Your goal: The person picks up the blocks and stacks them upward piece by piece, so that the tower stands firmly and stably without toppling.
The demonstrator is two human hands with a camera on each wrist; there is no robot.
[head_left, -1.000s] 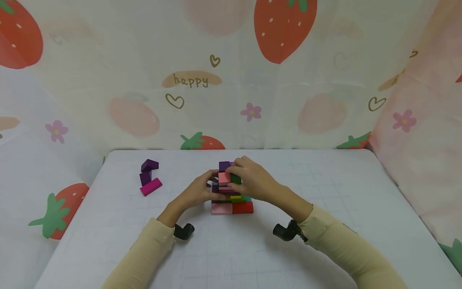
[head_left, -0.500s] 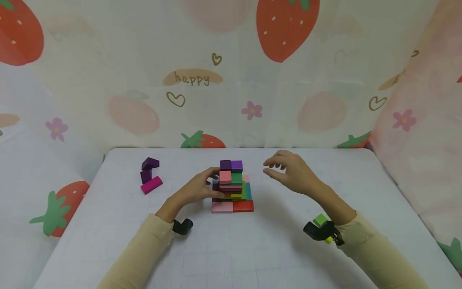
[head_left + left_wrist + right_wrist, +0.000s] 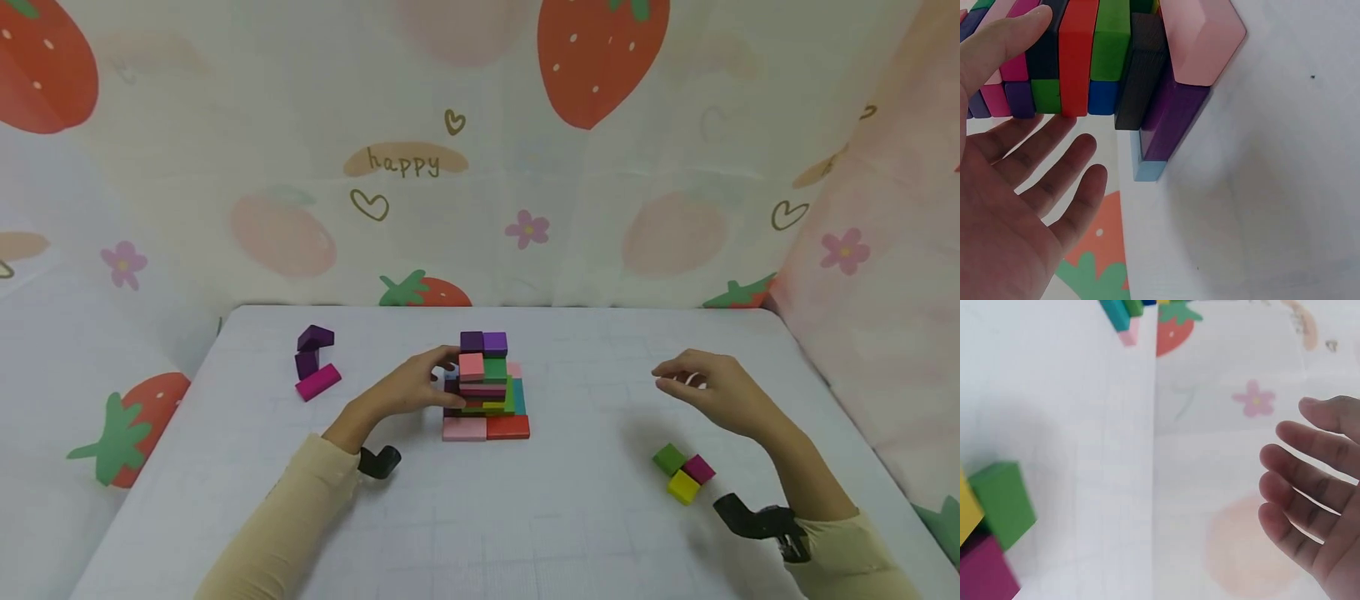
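Note:
A stepped tower of colored wooden blocks stands mid-table, with two purple blocks on top and pink and red blocks at its front base. My left hand is at the tower's left side. Its thumb lies by the near face; the fingers extend loosely along the side, the lower two apart from the blocks. Whether the other fingertips touch is hard to tell. Over the right part of the table, my right hand hovers with fingers loosely bent and nothing held, near green, yellow and magenta blocks.
At the table's left lie two dark purple blocks and a magenta block. A fabric backdrop with strawberries and flowers rises behind the white table. Each wrist carries a black camera.
My right hand has left the green block on the tower and moved right and toward me, uncovering loose blocks on the right. The left hand stays by the tower.

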